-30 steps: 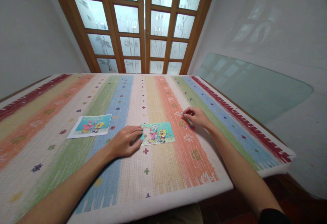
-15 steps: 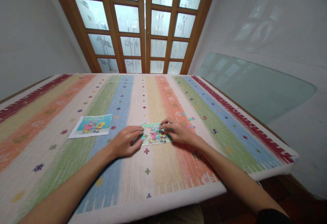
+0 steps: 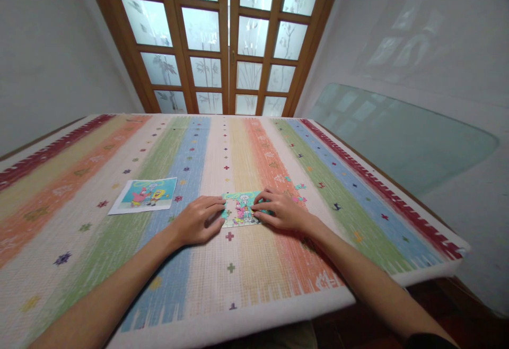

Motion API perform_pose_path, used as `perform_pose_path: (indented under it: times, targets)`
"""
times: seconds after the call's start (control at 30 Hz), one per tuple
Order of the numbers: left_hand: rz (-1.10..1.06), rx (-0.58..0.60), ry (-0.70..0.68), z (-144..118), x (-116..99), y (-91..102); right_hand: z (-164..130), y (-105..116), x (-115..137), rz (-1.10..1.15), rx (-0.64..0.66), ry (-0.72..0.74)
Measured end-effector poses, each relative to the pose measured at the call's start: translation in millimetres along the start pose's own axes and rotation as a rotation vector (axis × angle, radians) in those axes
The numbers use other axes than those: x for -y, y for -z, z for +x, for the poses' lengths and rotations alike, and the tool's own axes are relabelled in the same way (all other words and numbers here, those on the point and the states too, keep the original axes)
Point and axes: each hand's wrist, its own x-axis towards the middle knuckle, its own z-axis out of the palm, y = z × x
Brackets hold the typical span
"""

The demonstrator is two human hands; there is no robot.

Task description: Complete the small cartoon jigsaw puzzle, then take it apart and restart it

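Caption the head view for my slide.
Left hand and right hand at an unfinished puzzle on a striped tablecloth, printed picture at left.

Cool backlight through frosted panes (image 3: pixel 201 29), dim side walls (image 3: pixel 43 46), wide-angle edge stretch.

puzzle (image 3: pixel 240 216) walled in by left hand (image 3: pixel 201 219) and right hand (image 3: pixel 278 209), sideways is a no-go | roomy lane nearside over the tablecloth (image 3: pixel 254 264) | loose pieces (image 3: pixel 301 186) clutter just beyond right hand, fyi
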Motion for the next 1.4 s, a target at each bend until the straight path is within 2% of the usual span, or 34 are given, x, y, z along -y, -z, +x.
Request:
perform_pose_path:
  times: [0.2, 0.3, 0.57, 0.97, 1.4]
  targets:
    - [-0.004, -0.009, -0.013, -1, 2, -1.5, 3, 2, 5, -0.106, 0.027, 0.052]
    - [-0.012, -0.011, -0.008, -1, 2, -2.5, 3, 6, 9, -0.18, 0.033, 0.029]
    - [-0.005, -0.014, -0.008, -1, 1, -2.0, 4, 4, 17, -0.334, 0.113, 0.07]
    - [-0.014, -0.016, 0.001, -1, 0, -1.0, 4, -1, 13, -0.333, 0.074, 0.053]
    - [0.004, -0.012, 0.001, -1, 1, -2.0, 10, -16, 20, -0.284, 0.148, 0.001]
